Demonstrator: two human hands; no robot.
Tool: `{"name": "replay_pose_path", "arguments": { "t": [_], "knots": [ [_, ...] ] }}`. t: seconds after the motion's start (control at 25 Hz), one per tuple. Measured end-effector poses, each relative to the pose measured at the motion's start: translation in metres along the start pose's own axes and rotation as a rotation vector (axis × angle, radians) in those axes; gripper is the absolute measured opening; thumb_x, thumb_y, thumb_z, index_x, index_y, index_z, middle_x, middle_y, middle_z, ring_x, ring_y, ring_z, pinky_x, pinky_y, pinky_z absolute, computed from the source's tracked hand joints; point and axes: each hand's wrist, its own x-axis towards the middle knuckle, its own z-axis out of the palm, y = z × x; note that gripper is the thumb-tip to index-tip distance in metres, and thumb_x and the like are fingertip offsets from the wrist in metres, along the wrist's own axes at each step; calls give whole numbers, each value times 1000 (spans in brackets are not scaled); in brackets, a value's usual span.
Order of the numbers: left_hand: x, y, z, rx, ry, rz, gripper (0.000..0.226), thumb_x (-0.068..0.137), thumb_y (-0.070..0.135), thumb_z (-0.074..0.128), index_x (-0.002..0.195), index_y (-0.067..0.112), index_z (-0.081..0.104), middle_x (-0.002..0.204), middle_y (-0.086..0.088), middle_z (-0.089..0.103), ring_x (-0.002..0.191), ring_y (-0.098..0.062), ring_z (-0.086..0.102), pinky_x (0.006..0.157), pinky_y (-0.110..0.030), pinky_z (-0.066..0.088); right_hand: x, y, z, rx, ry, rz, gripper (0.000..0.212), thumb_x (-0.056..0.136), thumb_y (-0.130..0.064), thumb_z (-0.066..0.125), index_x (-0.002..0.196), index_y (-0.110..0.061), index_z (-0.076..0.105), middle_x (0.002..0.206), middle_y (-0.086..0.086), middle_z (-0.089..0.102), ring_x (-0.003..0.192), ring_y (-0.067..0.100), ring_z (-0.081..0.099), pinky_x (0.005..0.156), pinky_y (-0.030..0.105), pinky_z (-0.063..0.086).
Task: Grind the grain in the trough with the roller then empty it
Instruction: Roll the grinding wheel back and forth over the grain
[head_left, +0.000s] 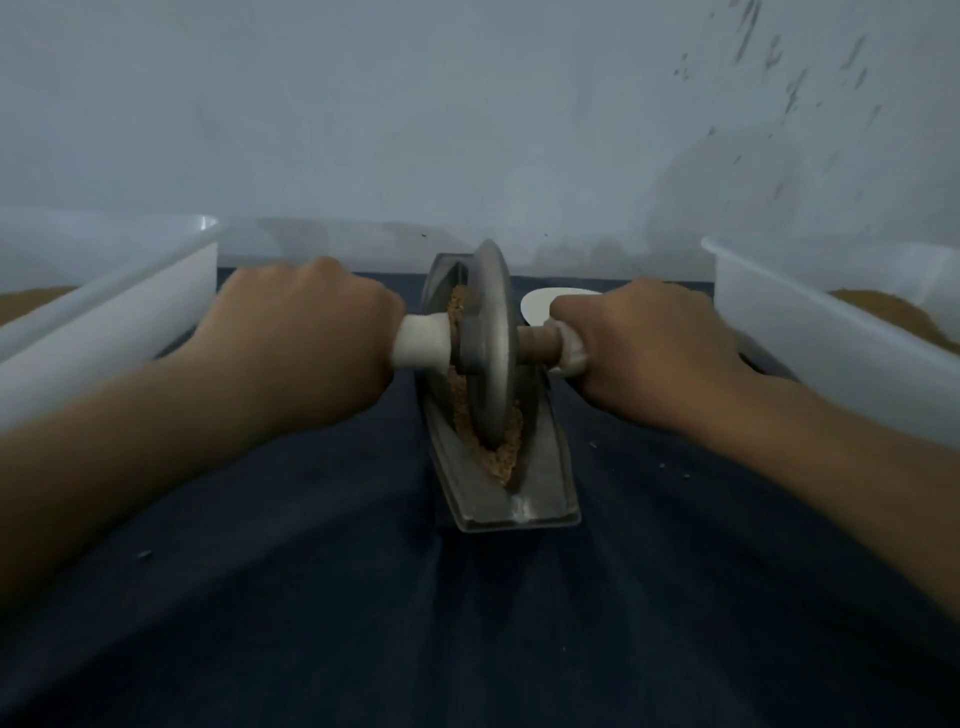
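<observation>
Head view: the only view, looking forward and down over both forearms.
Trough: a narrow grey metal channel, lying lengthwise away from the person on a dark cloth.
Roller: a grey metal disc standing on edge in the trough, about midway along it, with its axle crossing the trough at right angles.
Grain: tan and crumbly, inside the trough. It is heaped around the disc's lower edge and along its left face. The trough's near end is bare metal.
Left hand: left of the trough, fingers curled tight round the white-wrapped handle, knuckles up.
Right hand: right of the trough, gripping the other handle the same way (a stretch of brown axle shows between fist and disc).
Left bin: white plastic, well left of the trough, with brown powder showing at its far left.
Right bin: white plastic, well right of the trough, also with brown powder inside.
White oval: just right of the trough's far end, partly hidden behind the right hand. What it is cannot be told.
Wall: pale grey, behind the trough, with dark flecks at upper right.
</observation>
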Motion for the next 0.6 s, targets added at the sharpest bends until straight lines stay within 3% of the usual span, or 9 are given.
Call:
{"name": "replay_pose_path", "arguments": {
  "t": [0.12,0.2,0.28,0.36,0.4,0.48,0.52,0.6],
  "knots": [
    [33,12,14,-14,-191,-187,14,87,40,59,90,29,66,68,3,44,53,-18,40,50,-28,33,40,-12,12,45,-155,199,7,86,-39,60,85,-32,58,74,-4,58,67,27,58,54,28,36],
    [53,10,13,-96,-299,-261,22,91,39,59,103,24,67,85,-3,57,72,-25,54,63,-35,42,65,-14,15,84,-264,243,6,90,-35,58,88,-30,61,94,4,65,85,32,63,63,33,40],
    [43,10,11,-132,-318,-263,17,91,36,57,101,25,66,89,-4,60,76,-27,59,64,-35,43,63,-15,7,65,-286,188,6,90,-35,60,86,-31,59,92,4,65,79,30,60,59,30,36],
    [11,12,10,-111,-168,-228,5,85,34,61,83,29,61,71,3,52,56,-20,47,53,-30,39,35,-11,-3,-24,-147,75,15,81,-35,68,79,-31,54,73,-4,58,61,23,52,49,25,26],
    [-6,15,7,-85,-66,-196,12,78,33,65,72,30,55,60,6,41,45,-14,32,46,-24,30,19,-11,-6,-85,-55,34,21,73,-32,71,75,-31,50,62,-8,50,52,21,46,46,21,19],
    [-18,12,3,-62,51,-126,29,64,30,72,61,31,44,51,11,23,42,-7,8,48,-15,13,2,-9,-10,-121,83,9,31,58,-29,69,66,-33,39,48,-11,34,40,18,32,48,15,9],
    [-14,12,6,-54,37,-130,34,63,29,73,60,31,40,50,11,21,42,-8,7,49,-15,12,3,-8,-5,-129,85,27,33,56,-28,69,65,-33,38,47,-12,31,38,18,30,49,15,8],
    [-2,16,14,3,-79,-201,29,74,30,71,65,31,43,54,7,32,42,-14,24,47,-21,18,21,-11,10,-108,14,83,29,65,-25,73,68,-30,44,53,-8,40,44,22,42,48,18,15]
  ]
}}
